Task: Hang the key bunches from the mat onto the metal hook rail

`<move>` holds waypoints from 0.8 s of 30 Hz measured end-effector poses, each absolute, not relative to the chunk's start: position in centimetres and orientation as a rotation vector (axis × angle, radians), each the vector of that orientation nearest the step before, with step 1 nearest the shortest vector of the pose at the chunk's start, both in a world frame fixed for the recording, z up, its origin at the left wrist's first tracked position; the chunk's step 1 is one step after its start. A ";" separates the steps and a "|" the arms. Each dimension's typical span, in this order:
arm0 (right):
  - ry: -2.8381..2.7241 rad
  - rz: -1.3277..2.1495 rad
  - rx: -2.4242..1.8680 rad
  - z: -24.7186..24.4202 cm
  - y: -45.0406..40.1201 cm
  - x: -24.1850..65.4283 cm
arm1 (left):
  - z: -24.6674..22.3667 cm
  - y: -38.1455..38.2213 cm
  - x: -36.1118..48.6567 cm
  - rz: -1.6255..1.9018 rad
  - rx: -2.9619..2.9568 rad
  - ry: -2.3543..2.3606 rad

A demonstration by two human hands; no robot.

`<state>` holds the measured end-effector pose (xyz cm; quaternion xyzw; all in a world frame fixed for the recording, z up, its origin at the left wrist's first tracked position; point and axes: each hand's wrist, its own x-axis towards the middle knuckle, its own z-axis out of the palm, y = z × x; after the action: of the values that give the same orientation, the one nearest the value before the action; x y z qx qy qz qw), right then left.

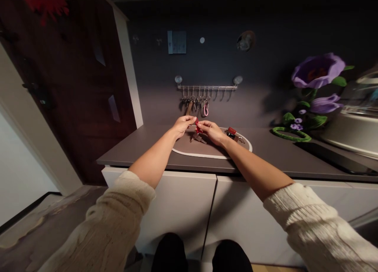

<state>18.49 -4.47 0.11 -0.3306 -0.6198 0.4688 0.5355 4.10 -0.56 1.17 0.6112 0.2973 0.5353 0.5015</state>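
Observation:
Both hands meet over a white-edged oval mat (189, 146) on the counter. Between the fingertips is a small red keychain (197, 123), with metal keys (200, 138) dangling below it. My left hand (182, 126) pinches its upper left side. From the right, my right hand (211, 131) grips it with thumb and fingers, hiding part of it. Beyond my right wrist, a red and black item (231, 132) lies on the mat together with a metal piece (240, 139); their exact kind is too small to tell.
A hook rail (206, 87) on the wall carries several keys (193, 102) and a pink loop (206, 109). At the right stand purple artificial flowers (319, 73) and a pale appliance (351, 130). A dark door (88, 90) is at the left. White cabinets (177, 201) run below the counter (132, 146).

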 end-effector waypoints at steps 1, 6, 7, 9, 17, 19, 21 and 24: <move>-1.481 1.107 -0.792 0.1 -4.4 18.5 | 1.2 -0.6 4.1 1.294 1.470 0.717; -1.482 1.055 -0.825 0.1 -4.3 18.5 | 1.2 -0.8 4.2 1.287 1.457 0.722; -1.476 1.052 -0.829 0.1 -4.3 18.5 | 1.2 -0.8 4.2 1.284 1.462 0.728; -1.456 1.055 -0.835 0.1 -4.2 18.6 | 1.2 -0.8 4.2 1.273 1.475 0.737; -1.361 1.068 -0.781 0.2 -4.3 18.8 | 1.1 -0.9 4.3 1.275 1.446 0.731; -1.330 1.072 -0.791 0.3 -4.4 18.8 | 0.9 -0.9 4.4 1.274 1.465 0.766; -1.304 1.077 -0.793 0.4 -4.5 18.9 | 0.7 -0.7 4.5 1.266 1.512 0.808; -1.244 1.108 -0.765 0.6 -4.4 18.9 | 0.2 -0.5 4.8 1.221 1.593 0.900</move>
<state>18.95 -4.43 0.57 -0.3312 -0.5387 0.4794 0.6085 4.80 -0.54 0.20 0.6453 0.3646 0.4948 0.4537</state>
